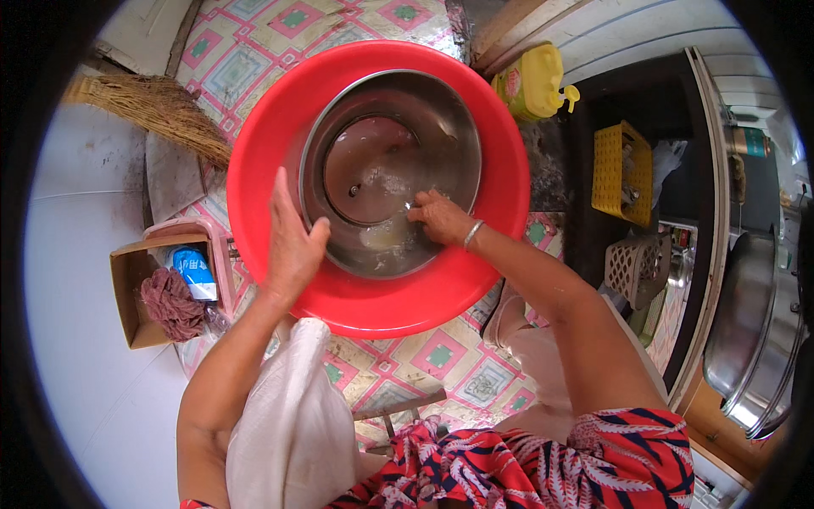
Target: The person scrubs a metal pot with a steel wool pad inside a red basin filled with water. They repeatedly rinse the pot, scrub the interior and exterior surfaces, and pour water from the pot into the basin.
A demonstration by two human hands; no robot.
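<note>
A round stainless steel vessel (455, 159) sits tilted inside a large red plastic basin (381, 321). Its inner face is wet, with pale foamy patches, a dark ring and a small round metal fitting (354, 190). My left hand (294, 242) is at the vessel's left rim, thumb over the edge and fingers stretched up outside it. Inside the lower right part of the vessel is my right hand (439, 216), fingers bent close to the wet metal, a bracelet at the wrist. A small glint shows at its fingertips; whether they hold anything is hidden.
A straw broom (152, 111) lies at the upper left, above a cardboard box (127, 292) containing a brown cloth (172, 305) and a blue packet (194, 267). To the right are a yellow jug (534, 83), a yellow plastic basket (607, 175) and a metal wok (741, 312).
</note>
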